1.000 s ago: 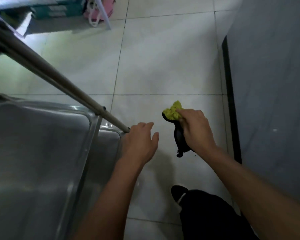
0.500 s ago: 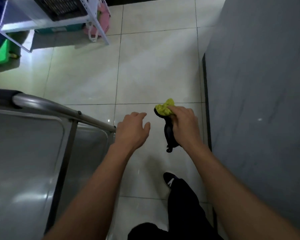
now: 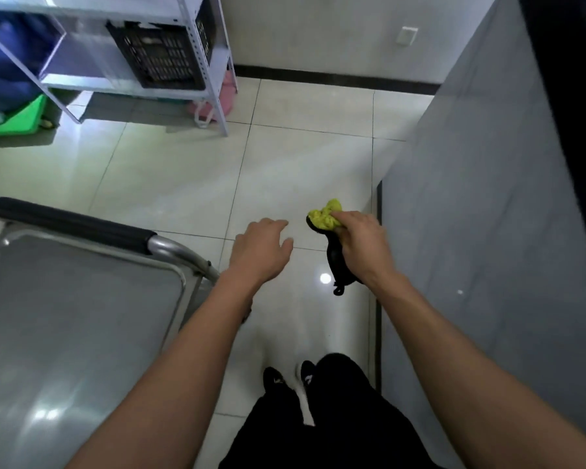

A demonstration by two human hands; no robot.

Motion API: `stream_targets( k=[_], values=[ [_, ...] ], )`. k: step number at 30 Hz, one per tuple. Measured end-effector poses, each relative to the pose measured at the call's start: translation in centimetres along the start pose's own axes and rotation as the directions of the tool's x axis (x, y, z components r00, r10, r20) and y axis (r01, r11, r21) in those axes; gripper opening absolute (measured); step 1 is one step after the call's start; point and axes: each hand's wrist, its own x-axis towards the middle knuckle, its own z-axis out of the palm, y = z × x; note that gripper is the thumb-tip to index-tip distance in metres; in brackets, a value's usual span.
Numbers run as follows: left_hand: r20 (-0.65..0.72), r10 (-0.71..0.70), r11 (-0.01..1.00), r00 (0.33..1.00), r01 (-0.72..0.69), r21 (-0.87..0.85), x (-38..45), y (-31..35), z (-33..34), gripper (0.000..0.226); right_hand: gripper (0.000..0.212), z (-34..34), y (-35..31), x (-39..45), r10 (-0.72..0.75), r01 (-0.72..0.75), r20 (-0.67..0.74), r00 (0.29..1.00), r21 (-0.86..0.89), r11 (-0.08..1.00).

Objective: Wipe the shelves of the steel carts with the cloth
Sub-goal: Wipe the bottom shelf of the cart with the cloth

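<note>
The crumpled yellow-green cloth (image 3: 325, 215) sits bunched at the top of the right hand (image 3: 361, 243), which grips it together with a black, elongated object (image 3: 335, 265) whose kind I cannot tell; that object's long axis runs roughly up and down the view, its lower end hanging below the hand toward the pale tiled floor (image 3: 183, 170), while the cloth pokes out at the far end, away from the person. The cloth is held in the air over the floor, well apart from the steel cart's flat grey top shelf (image 3: 65, 326) at lower left, and near the grey wall panel (image 3: 487, 214) on the right. The left hand (image 3: 261, 248) hovers palm down with fingers relaxed and slightly spread, holding nothing, just beside the bent end of the cart's tubular handle with its black foam sleeve (image 3: 71, 223), not touching it. At the back, a white metal shelving rack (image 3: 214, 79) carries a black slotted plastic crate (image 3: 163, 55) on its lower shelf; the crate's contents cannot be made out. A pink bag (image 3: 225, 96) lies behind the rack's leg, and a green plastic bin (image 3: 17, 120) stands at far left.
</note>
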Motion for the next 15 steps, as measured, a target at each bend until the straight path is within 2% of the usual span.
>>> stream_targets(
  k=[7,15],
  values=[
    [0.001,0.013,0.997,1.000,-0.014,0.072,8.5,2.1,-3.5,0.050,0.036,-2.5,1.8,8.1,-0.026,0.026,0.006,1.000,-0.055,0.998],
    [-0.001,-0.085,0.992,0.996,0.085,0.092,18.1,3.5,-7.3,0.051,0.043,-4.9,4.5,20.0,-0.104,0.105,0.080,0.991,-0.002,0.994]
  ],
)
